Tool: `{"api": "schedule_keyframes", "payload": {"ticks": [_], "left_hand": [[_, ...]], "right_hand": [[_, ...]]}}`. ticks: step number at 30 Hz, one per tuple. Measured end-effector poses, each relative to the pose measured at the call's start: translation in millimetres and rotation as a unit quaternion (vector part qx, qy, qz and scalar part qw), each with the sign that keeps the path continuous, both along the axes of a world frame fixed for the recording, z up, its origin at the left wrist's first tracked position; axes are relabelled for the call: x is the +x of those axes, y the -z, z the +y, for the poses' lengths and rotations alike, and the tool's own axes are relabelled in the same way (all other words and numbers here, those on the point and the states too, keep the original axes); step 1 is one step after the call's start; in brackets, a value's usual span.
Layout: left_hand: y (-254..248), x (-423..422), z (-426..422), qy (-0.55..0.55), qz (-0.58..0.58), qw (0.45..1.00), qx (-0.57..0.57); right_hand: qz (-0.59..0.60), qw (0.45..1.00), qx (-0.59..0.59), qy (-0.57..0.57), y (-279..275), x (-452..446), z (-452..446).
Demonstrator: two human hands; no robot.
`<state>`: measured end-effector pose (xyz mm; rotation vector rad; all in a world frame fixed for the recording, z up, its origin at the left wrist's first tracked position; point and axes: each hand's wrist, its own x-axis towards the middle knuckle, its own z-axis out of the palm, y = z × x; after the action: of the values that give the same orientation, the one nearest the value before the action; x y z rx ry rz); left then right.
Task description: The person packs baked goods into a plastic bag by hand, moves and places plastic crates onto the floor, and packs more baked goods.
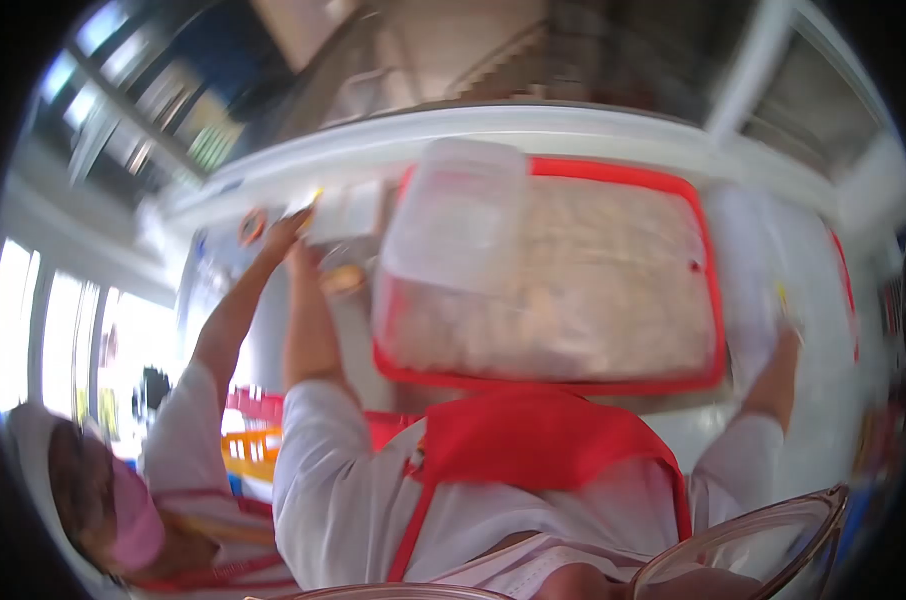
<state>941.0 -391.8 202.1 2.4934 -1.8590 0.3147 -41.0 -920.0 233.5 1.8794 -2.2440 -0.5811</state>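
My left hand (301, 256) reaches out to the far left of the table, right beside a co-worker's hand (287, 228). A small yellow item (319, 194) shows just beyond the two hands; blur hides who touches it. Below my left hand lies a round tan-orange thing (345, 279). Far to the right, my right hand (791, 334) is beside a translucent plastic sheet or bag (748, 270), with a small yellow piece (782, 294) at its fingers. Motion smears the fingers of both hands.
A large red-rimmed tray (715, 300) full of pale pieces under clear film stands before me. A translucent plastic box or lid (458, 215) covers its upper left. An orange tape roll (252, 227) lies far left. The co-worker leans in close on my left, near an orange basket (250, 452).
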Motion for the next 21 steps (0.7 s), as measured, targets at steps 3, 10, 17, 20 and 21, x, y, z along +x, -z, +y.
{"api": "schedule_keyframes", "payload": {"ticks": [3,10,17,20,21], "left_hand": [[-7,-18,-3,-0.080,0.047,0.996,0.012],[66,-75,-47,-0.425,0.599,0.472,-0.488],[64,-102,-71,-0.430,0.644,0.259,-0.577],[70,-67,-65,-0.431,0.658,0.274,-0.554],[56,-69,-67,-0.451,0.645,0.306,-0.535]], "right_hand": [[0.042,0.999,0.031,0.012,1,-28,-4],[-0.417,0.844,-0.313,0.130,-35,-23,57],[-0.614,0.706,-0.325,0.135,-52,42,111],[-0.609,0.735,-0.282,0.101,-46,40,122],[-0.598,0.750,-0.269,0.085,-44,37,125]]}}
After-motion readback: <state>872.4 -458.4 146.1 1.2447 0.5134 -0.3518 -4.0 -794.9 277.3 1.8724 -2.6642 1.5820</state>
